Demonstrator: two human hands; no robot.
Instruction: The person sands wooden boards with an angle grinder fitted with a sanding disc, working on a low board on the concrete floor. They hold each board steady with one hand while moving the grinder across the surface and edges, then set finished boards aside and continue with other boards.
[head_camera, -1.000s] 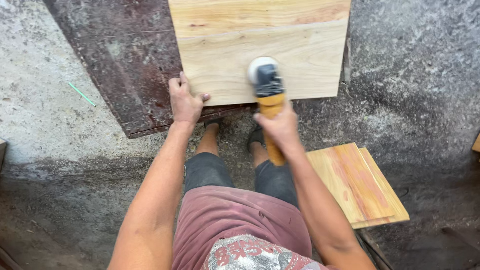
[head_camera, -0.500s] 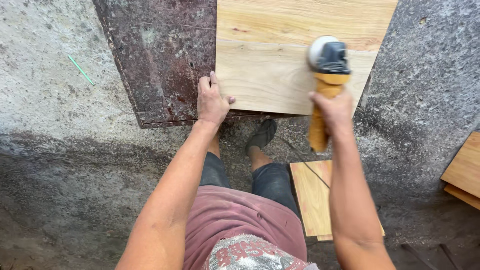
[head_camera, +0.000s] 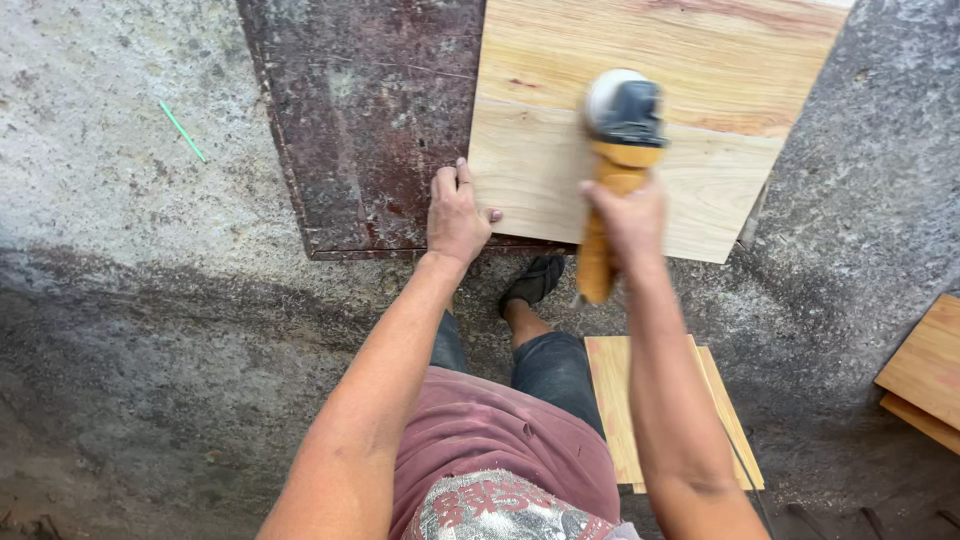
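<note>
Around the orange handle of the sander (head_camera: 612, 190), right-hand fingers (head_camera: 600, 200) wrapped tight, right hand (head_camera: 630, 215) gripping from the 6 o'clock end; grey-and-white head of the tool blurred, resting on the wooden board (head_camera: 680, 80) near its middle seam. At 9 o'clock from the sander, left hand (head_camera: 456, 215) pressed flat, fingers (head_camera: 452, 183) together and spread over the near left corner of the board, thumb lying on the wood, fingertips reaching onto the rusty tabletop (head_camera: 370, 110). No clamp visible; only that palm pinning the panel.

Likely trouble: board skidding or pivoting toward 3 o'clock, where its right edge appears to overhang the tabletop, should the spinning head bite harder than the palm can resist. Risk of the disc drifting toward 9 o'clock and meeting the left thumb, close enough to the sanding path to matter. Chance of gouging at the seam if the head tilts. One-handed hold on the long handle, so a kick could twist the wrist.

Below, at 6 o'clock, a sandalled foot (head_camera: 535, 280) under the tabletop edge, exposed to a falling panel. Stacked boards (head_camera: 640, 400) on the concrete floor (head_camera: 120, 330) at 5 o'clock, more boards (head_camera: 925, 365) at 4 o'clock, possible tripping points.
</note>
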